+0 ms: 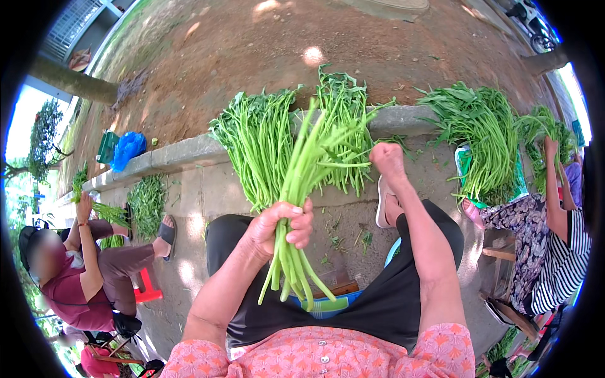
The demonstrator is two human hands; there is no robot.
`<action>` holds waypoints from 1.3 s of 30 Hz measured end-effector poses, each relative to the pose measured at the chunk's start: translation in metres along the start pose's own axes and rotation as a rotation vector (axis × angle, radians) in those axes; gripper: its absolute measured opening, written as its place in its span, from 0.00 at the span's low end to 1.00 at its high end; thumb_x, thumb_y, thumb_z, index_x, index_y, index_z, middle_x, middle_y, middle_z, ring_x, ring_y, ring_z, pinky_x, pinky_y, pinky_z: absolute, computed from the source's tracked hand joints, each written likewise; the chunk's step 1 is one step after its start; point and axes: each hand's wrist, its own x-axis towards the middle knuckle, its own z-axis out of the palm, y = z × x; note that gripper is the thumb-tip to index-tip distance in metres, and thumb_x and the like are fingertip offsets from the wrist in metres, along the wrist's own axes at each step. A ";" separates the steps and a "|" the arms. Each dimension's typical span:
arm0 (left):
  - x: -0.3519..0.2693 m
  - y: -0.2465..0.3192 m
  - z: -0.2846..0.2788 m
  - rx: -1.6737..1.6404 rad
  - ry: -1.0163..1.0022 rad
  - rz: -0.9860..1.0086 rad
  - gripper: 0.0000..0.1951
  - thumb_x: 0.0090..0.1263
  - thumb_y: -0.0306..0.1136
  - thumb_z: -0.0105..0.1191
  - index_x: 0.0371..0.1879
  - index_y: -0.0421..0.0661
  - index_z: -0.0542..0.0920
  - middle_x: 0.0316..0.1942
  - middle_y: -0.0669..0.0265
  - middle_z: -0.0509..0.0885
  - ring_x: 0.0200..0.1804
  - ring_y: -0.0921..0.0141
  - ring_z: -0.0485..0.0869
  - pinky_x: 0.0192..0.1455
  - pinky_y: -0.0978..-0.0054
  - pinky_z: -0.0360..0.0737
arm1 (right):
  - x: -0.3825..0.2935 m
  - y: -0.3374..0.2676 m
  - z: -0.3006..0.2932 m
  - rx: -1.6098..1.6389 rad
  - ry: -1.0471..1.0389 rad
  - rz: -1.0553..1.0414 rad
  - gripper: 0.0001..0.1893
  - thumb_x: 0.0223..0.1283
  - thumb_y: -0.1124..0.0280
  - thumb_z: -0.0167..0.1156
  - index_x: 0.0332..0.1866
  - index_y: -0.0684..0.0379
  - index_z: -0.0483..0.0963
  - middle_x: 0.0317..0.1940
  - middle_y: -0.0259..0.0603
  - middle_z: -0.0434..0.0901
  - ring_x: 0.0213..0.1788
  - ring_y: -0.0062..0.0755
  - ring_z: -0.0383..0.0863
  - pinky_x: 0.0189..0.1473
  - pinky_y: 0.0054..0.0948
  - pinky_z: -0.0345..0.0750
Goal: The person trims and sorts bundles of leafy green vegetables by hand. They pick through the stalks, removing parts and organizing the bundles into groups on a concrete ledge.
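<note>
My left hand (282, 227) is closed round a bunch of long green leafy-vegetable stems (300, 160), their cut ends hanging below the fist. At the upper right of that bunch, my right hand (388, 158) has its fingers curled at the tips of thin stems; whether it grips them is hard to tell. Behind the held bunch, a wide pile of similar greens (257, 137) leans on the stone kerb, its leaves pointing away from me. Beside it on the right lies another pile (347, 94), partly hidden by the held stems.
The stone kerb (184, 153) runs across, with bare soil beyond. A blue plastic bag (128, 149) lies by it at the left. At the right, more greens (489, 137) rest over a plastic sack. Seated people handle greens on both sides. Loose leaves (366, 240) lie on the pavement.
</note>
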 end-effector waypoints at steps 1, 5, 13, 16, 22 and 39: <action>0.000 -0.002 0.001 0.039 0.001 -0.016 0.10 0.57 0.31 0.51 0.36 0.44 0.69 0.18 0.71 0.66 0.17 0.75 0.67 0.23 0.74 0.68 | 0.005 -0.012 -0.006 0.088 0.021 0.107 0.13 0.48 0.72 0.51 0.11 0.61 0.67 0.07 0.33 0.65 0.10 0.25 0.63 0.14 0.31 0.61; -0.005 -0.009 0.004 0.111 -0.083 -0.036 0.09 0.57 0.31 0.51 0.34 0.44 0.68 0.17 0.72 0.65 0.15 0.75 0.67 0.21 0.74 0.69 | 0.028 0.003 -0.051 0.618 0.324 0.659 0.11 0.52 0.71 0.50 0.15 0.55 0.64 0.08 0.26 0.57 0.08 0.20 0.59 0.10 0.27 0.57; -0.002 -0.005 0.007 0.000 -0.084 0.052 0.11 0.57 0.34 0.51 0.37 0.45 0.70 0.20 0.72 0.66 0.19 0.75 0.67 0.27 0.72 0.70 | 0.008 -0.072 -0.099 1.001 0.271 0.590 0.08 0.53 0.76 0.47 0.37 0.65 0.71 0.13 0.28 0.59 0.12 0.20 0.57 0.15 0.22 0.55; 0.010 -0.006 0.010 -0.007 -0.083 0.058 0.12 0.57 0.35 0.52 0.37 0.45 0.70 0.21 0.72 0.67 0.20 0.74 0.68 0.29 0.71 0.71 | -0.011 -0.105 -0.070 1.001 0.075 0.582 0.06 0.56 0.71 0.52 0.32 0.62 0.72 0.16 0.29 0.64 0.16 0.20 0.61 0.18 0.22 0.59; 0.015 -0.009 0.013 0.111 -0.013 0.170 0.17 0.58 0.37 0.53 0.44 0.45 0.69 0.23 0.72 0.70 0.23 0.73 0.71 0.32 0.68 0.75 | -0.050 -0.145 -0.055 1.022 -0.136 0.507 0.06 0.59 0.72 0.54 0.33 0.63 0.74 0.14 0.26 0.61 0.14 0.14 0.59 0.15 0.17 0.58; 0.033 0.027 0.010 0.106 0.158 0.412 0.17 0.59 0.35 0.56 0.44 0.44 0.69 0.28 0.70 0.76 0.27 0.75 0.77 0.31 0.73 0.79 | -0.091 -0.155 -0.031 0.407 -0.680 0.144 0.13 0.54 0.64 0.62 0.33 0.65 0.78 0.21 0.27 0.75 0.24 0.12 0.68 0.27 0.17 0.66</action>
